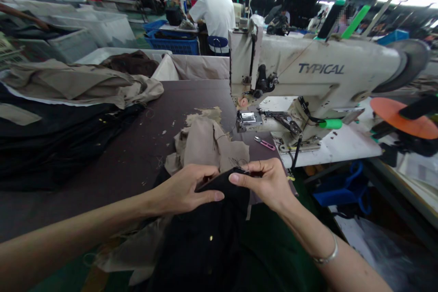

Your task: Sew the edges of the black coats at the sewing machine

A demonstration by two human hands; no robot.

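This is a garment factory sewing floor. Ahead and right of the person's fingers (241,179) stands an industrial sewing machine (318,68) marked TYPICAL, mounted on a white table (342,146). Left of the fingers, piled cloth (78,82) lies on a dark worktable (130,155). Beyond the fingers are large white bins (102,27), a blue plastic crate (174,44), and a co-worker (215,16) at another workstation.

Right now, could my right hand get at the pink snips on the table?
Probably yes: your right hand pinches black cloth, but the pink snips lie just past it, with nothing between them.
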